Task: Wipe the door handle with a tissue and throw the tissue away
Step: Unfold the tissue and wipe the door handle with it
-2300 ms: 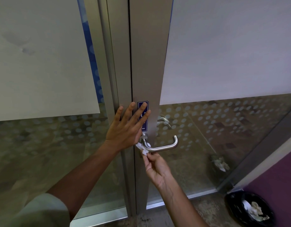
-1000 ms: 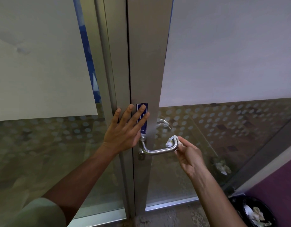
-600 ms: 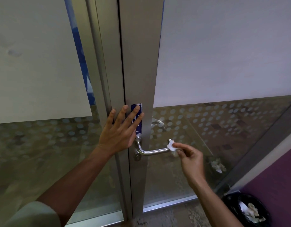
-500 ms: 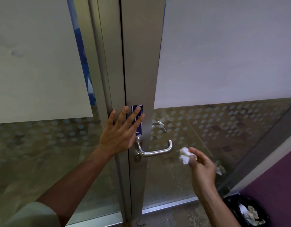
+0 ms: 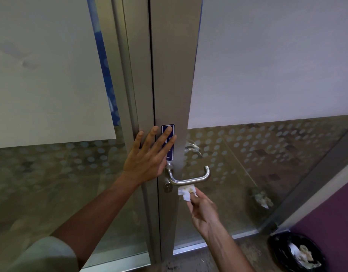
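Note:
A brushed-steel lever door handle (image 5: 190,178) juts from the grey metal door frame (image 5: 174,75). My right hand (image 5: 203,212) pinches a crumpled white tissue (image 5: 186,192) and holds it right under the handle's horizontal bar, touching or nearly touching it. My left hand (image 5: 149,157) lies flat with fingers spread on the frame, just left of and above the handle, partly covering a small blue sign (image 5: 167,142).
A black bin (image 5: 295,252) lined with a dark bag holds crumpled tissues on the floor at the lower right, beside a purple wall (image 5: 334,213). Glass panels with frosted film and dot pattern flank the frame. A second handle (image 5: 192,147) shows behind the glass.
My right hand had wiped to the handle's right end and drawn away with the tissue; now it has come back left, under the bar. My left hand has stayed put.

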{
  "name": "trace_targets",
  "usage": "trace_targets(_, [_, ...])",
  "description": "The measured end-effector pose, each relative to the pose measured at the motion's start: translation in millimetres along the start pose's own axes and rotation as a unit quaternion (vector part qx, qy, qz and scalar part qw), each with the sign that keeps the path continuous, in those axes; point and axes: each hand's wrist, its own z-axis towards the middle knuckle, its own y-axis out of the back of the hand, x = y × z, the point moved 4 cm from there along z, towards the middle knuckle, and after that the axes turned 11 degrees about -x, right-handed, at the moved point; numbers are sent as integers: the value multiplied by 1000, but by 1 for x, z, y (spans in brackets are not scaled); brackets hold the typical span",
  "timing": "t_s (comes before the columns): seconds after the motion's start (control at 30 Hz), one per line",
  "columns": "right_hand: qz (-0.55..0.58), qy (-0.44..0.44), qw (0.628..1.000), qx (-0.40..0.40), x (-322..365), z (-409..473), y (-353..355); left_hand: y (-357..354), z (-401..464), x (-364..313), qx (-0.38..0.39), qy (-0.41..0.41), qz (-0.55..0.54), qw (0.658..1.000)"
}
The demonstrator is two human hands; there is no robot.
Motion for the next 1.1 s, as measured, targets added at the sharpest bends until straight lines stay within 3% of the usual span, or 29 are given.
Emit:
trace_targets(0.2, [55, -28, 997, 41, -25, -17, -53, 1, 1, 1, -1, 3, -2, 1000])
trace_targets(0.4, [68, -85, 993, 48, -23, -22, -52, 0, 1, 1, 4, -3, 1, 1000])
trace_targets(1.1, [68, -39, 996, 50, 64, 0, -27, 6, 1, 1, -13, 3, 6, 1000])
